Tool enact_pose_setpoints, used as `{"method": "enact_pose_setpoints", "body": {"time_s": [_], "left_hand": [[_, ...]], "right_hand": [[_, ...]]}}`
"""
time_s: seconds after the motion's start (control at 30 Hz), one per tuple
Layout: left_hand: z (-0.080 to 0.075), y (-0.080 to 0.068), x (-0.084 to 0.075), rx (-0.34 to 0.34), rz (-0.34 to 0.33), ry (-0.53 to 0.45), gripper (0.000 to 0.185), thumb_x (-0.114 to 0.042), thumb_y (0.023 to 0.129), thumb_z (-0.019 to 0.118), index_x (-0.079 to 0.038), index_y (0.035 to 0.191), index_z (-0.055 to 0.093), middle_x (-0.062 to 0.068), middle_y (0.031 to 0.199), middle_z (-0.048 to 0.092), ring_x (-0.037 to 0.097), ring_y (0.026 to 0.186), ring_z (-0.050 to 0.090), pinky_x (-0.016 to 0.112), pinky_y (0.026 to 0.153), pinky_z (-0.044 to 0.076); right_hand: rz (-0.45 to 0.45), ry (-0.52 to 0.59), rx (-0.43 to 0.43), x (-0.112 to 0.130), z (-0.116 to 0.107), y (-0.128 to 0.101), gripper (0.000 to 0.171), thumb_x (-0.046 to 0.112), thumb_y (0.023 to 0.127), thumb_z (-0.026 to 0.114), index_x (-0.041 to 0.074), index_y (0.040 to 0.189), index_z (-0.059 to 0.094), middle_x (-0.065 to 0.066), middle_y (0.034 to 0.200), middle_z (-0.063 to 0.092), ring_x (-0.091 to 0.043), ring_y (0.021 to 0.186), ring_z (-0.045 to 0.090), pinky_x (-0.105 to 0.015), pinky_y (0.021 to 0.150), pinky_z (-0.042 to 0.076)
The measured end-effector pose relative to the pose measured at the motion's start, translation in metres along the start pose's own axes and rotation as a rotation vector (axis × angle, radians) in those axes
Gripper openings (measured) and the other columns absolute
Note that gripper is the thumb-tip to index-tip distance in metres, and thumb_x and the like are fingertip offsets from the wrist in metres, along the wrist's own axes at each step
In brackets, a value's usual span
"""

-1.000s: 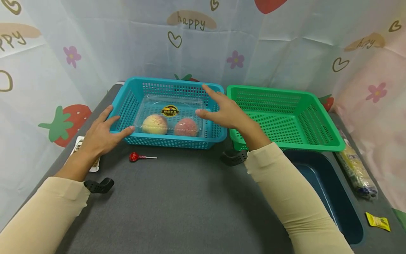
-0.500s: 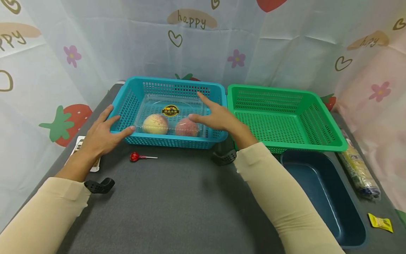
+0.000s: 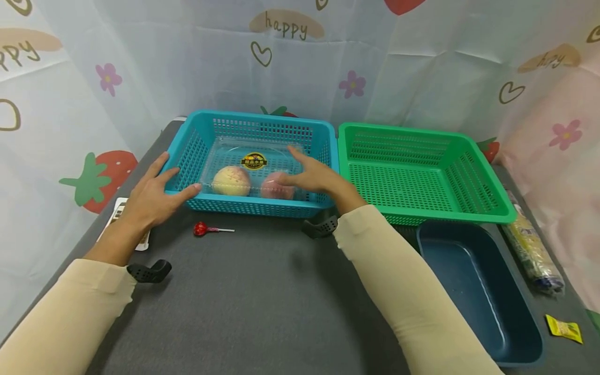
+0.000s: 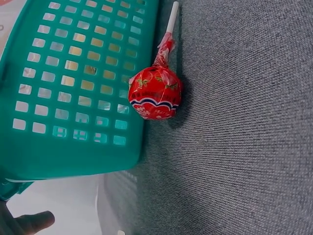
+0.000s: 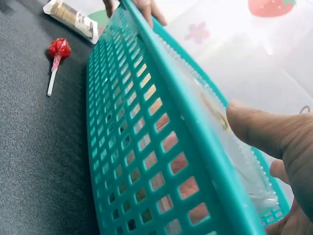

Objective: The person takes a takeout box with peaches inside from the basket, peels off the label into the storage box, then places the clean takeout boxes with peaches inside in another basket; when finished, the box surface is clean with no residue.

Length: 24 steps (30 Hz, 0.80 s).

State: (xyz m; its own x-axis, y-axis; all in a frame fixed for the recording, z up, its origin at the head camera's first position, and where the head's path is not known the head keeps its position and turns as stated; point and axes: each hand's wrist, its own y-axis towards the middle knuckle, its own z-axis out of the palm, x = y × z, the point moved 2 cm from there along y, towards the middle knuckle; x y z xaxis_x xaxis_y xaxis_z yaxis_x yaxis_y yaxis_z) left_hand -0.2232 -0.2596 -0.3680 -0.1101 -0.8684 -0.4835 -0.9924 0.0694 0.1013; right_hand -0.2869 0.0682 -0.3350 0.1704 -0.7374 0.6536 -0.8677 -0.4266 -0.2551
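Note:
A blue plastic basket (image 3: pixel 255 208) holds a clear lidded plastic box (image 3: pixel 273 148) with a black and gold label. Two peach-like fruits show through it, a pale yellow one (image 3: pixel 231 181) and a pink one (image 3: pixel 276 188). My left hand (image 3: pixel 152 200) rests on the basket's left end, fingers spread over the rim, thumb along the front. Over the box's right side reaches my right hand (image 3: pixel 313 174), thumb and forefinger apart; whether it touches the lid I cannot tell. In the right wrist view its thumb (image 5: pixel 254 125) is above the box and the other fingers are partly hidden.
A red lollipop (image 3: pixel 200 229) lies before the blue basket. To the right stand a green basket (image 3: pixel 422 214) and a dark blue tub (image 3: pixel 473 291). Past them lie a long clear-wrapped package (image 3: pixel 534 250) and a yellow packet (image 3: pixel 564 328). A white packet (image 3: pixel 142 242) is beside my left wrist.
My right hand has moved left and lower over the box's right part, nearer the pink fruit. The left hand stays at the basket's left end. The basket and box have not moved.

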Motion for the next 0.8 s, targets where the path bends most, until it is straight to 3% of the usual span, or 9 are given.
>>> {"method": "enact_pose_setpoints", "body": {"time_s": [0.3,0.57,0.7,0.8], "left_hand": [[-0.0004,-0.0005,0.0012,-0.004,-0.004,-0.003,0.091,-0.064,0.089,0.05,0.006,0.145,0.035,0.01,0.161,0.003,0.046,0.139,0.016,0.07,0.099,0.022],[-0.0012,0.0015,-0.0005,-0.003,-0.015,-0.007,0.092,-0.064,0.088,0.052,0.006,0.146,0.034,0.011,0.16,0.002,0.046,0.139,0.015,0.07,0.1,0.022],[-0.0004,0.0004,-0.001,0.004,-0.024,-0.008,0.092,-0.064,0.088,0.052,0.005,0.146,0.034,0.011,0.16,0.002,0.046,0.139,0.015,0.07,0.1,0.021],[-0.0005,-0.0009,-0.0007,0.0,-0.025,-0.007,0.091,-0.064,0.088,0.051,0.005,0.146,0.034,0.01,0.161,0.002,0.046,0.139,0.015,0.069,0.1,0.021]], "right_hand": [[0.063,0.055,0.035,-0.001,0.0094,0.0078,0.089,0.046,0.091,0.063,0.028,0.156,0.005,-0.007,0.16,0.009,-0.03,0.144,0.011,-0.051,0.108,0.026],[0.088,0.066,0.015,0.0001,0.0085,0.0081,0.086,0.047,0.092,0.062,0.033,0.156,0.005,-0.008,0.16,0.011,-0.032,0.143,0.014,-0.052,0.107,0.027],[0.107,0.129,-0.007,-0.0007,0.0079,0.0055,0.081,0.043,0.093,0.062,0.04,0.154,0.01,-0.006,0.16,0.011,-0.034,0.14,0.023,-0.053,0.096,0.04],[0.116,0.26,-0.036,-0.0011,0.0074,0.0029,0.076,0.036,0.094,0.063,0.045,0.152,0.017,-0.001,0.16,0.011,-0.035,0.135,0.031,-0.053,0.083,0.049]]}}
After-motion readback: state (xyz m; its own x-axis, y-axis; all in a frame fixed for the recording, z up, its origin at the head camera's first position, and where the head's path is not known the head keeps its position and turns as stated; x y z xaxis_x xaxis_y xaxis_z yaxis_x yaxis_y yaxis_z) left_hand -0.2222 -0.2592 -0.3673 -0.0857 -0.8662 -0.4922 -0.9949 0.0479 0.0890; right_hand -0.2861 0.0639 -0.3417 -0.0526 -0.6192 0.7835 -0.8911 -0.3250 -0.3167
